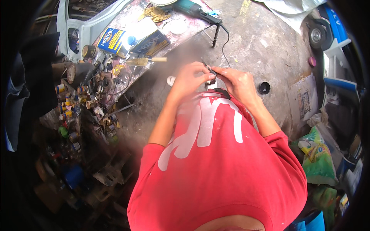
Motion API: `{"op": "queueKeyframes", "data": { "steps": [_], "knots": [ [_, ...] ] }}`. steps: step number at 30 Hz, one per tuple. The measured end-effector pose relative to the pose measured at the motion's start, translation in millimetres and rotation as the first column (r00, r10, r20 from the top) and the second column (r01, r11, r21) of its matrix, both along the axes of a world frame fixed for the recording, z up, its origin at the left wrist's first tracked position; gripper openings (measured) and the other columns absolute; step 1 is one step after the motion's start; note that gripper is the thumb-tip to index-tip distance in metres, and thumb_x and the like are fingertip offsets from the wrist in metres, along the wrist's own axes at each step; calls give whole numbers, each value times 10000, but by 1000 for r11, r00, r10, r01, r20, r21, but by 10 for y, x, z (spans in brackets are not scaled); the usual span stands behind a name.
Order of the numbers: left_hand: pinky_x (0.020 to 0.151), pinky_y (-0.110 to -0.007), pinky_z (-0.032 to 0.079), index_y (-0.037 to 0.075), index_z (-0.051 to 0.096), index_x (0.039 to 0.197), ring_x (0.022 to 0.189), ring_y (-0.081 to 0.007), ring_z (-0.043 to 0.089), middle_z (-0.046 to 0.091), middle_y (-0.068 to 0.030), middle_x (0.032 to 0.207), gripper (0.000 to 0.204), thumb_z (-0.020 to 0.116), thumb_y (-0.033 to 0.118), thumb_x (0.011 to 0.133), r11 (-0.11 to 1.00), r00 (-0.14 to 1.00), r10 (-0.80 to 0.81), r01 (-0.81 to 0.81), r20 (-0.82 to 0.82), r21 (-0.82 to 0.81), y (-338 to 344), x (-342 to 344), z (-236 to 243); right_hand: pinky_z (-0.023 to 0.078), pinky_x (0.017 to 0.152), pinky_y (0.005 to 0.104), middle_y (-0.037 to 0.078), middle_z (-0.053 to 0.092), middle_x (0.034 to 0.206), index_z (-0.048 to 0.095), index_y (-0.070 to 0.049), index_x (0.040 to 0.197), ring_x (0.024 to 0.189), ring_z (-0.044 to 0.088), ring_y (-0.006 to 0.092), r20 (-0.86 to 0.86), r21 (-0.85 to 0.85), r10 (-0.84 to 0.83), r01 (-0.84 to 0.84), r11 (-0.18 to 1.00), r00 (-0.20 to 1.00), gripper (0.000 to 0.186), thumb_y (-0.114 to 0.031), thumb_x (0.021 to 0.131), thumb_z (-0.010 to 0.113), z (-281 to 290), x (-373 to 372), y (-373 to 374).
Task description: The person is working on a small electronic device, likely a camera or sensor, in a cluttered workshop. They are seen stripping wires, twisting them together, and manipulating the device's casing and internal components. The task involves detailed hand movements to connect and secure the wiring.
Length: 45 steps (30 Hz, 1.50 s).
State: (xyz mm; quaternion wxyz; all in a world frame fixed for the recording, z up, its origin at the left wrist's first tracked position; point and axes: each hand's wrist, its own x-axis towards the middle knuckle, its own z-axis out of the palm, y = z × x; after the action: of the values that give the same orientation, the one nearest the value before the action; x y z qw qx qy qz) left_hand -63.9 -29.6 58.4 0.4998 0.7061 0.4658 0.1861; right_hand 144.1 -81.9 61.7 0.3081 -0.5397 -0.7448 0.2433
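Observation:
Both my hands meet in front of my red shirt, over the concrete floor. My left hand (190, 79) is closed, thumb and fingers pinching a small, dark, narrow piece (209, 69). From the other side my right hand (239, 82) is closed on the same piece with its fingertips. Its exact kind is too small to make out, and the fingers cover part of it. Just below the fingers shows something white (211, 85), partly hidden by the hands and the shirt.
A stained table (133, 73) at the far left carries a rectangular can (111, 41), a brush (144, 61) and a green corded power tool (190, 8). Several small tins (65, 114) crowd the left. A black round cup (264, 87) and cardboard (302, 98) lie right, near a green bag (318, 159).

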Motion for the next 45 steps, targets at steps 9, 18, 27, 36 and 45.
{"op": "queueKeyframes", "data": {
  "steps": [9,18,27,36,45],
  "knots": [
    [707,-286,496,-4,640,881,777,-118,616,664,-44,808,210,616,175,987,844,907,233,-8,351,-537,-88,57,102,536,606,332,137,724,871,662,-64,1165,665,692,215,-285,-408,-275,143,901,918,232,-99,945,598,-37,-93,47],
    [715,-238,480,15,644,927,786,-52,582,687,-16,890,143,619,151,962,884,976,115,-17,182,-467,-260,-108,201,432,636,268,36,552,767,493,5,1313,663,495,107,-763,-568,-646,-444,693,-30,310,-59,1009,494,-110,-187,224],
    [1182,-500,188,38,660,800,1509,-407,75,261,-171,1616,142,742,153,809,981,998,-31,21,51,193,-331,-218,101,382,643,244,29,517,729,479,-37,1329,646,435,97,-831,-471,-556,-509,720,-18,342,-75,996,550,22,-196,159],
    [1178,-623,97,81,675,728,1506,-489,26,235,-170,1632,144,759,196,748,854,962,-139,236,-235,463,-169,-408,702,453,651,244,17,592,804,572,-19,1299,705,553,82,-770,-514,-106,-514,687,629,345,-195,1003,575,222,-2,226],
    [1166,-652,148,80,685,727,1473,-509,133,278,-133,1617,109,743,172,723,821,966,-146,238,-212,519,-109,-326,773,436,572,203,4,633,803,681,-31,1034,679,554,29,-593,-504,-162,-206,839,789,172,-92,873,693,321,-206,378]
  ]
}}
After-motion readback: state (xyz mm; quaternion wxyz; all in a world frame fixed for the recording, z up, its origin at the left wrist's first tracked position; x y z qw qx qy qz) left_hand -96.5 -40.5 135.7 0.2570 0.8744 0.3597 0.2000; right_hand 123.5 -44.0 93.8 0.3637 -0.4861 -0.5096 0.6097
